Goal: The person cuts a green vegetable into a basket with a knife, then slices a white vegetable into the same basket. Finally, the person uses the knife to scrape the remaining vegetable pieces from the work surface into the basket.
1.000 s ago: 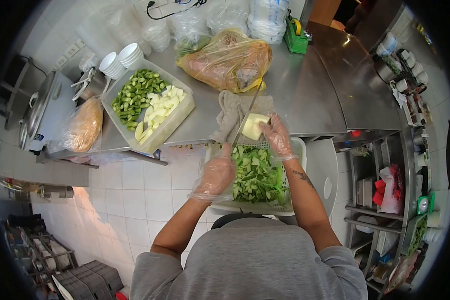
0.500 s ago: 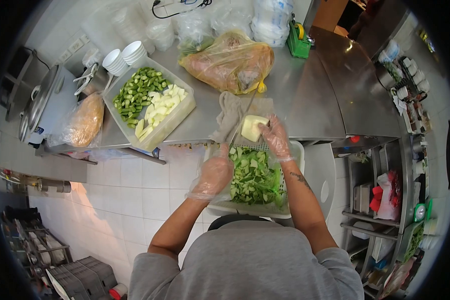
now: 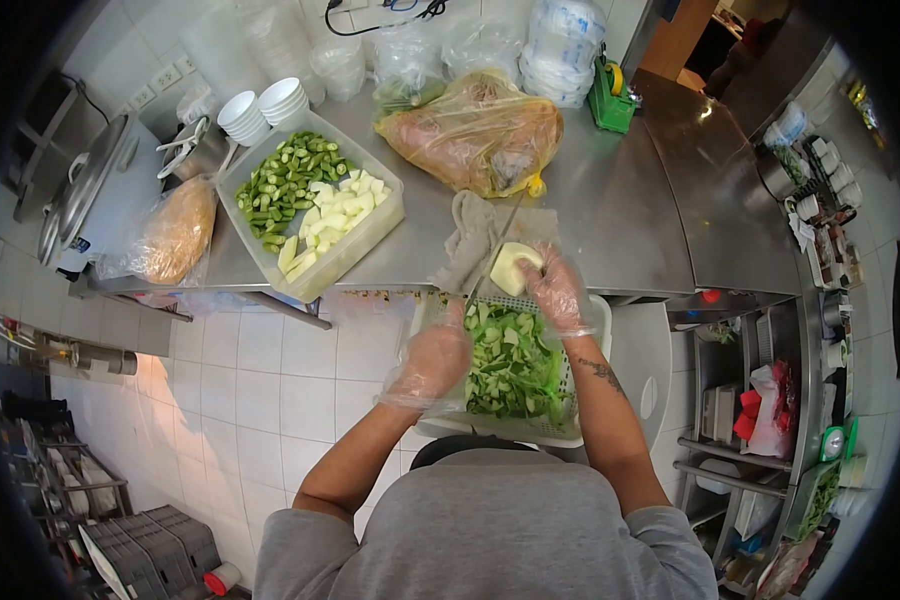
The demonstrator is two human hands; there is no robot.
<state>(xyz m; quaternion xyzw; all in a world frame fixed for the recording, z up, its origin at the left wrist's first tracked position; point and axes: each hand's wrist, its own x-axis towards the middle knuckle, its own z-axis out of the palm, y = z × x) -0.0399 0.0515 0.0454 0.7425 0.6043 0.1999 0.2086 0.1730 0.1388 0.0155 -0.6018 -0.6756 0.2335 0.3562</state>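
Note:
A knife [image 3: 498,240], its long blade angled up and away, is gripped in my gloved left hand [image 3: 432,358]. My right hand [image 3: 558,286], also in a clear plastic glove, is closed around a pale, peeled vegetable chunk [image 3: 511,264] right beside the blade. Beneath both hands, green leaves and cut pieces [image 3: 510,350] fill a perforated basket [image 3: 571,400] that sits in a pale tub. Behind the blade, a crumpled grey cloth [image 3: 467,238] lies on the steel counter's front edge.
A plastic bin [image 3: 358,262] holds cut okra [image 3: 285,185] and pale chunks [image 3: 335,215]. Further back lies a yellow-bagged bundle [image 3: 475,130] near a green scale [image 3: 612,97]. White bowls [image 3: 242,115], a bagged orange-brown item [image 3: 177,232] and a large lidded pot [image 3: 90,190] stand left.
My right hand has turned the pale chunk, and its fingers now reach further over the top. The knife stays close beside it. The whole view has shifted slightly.

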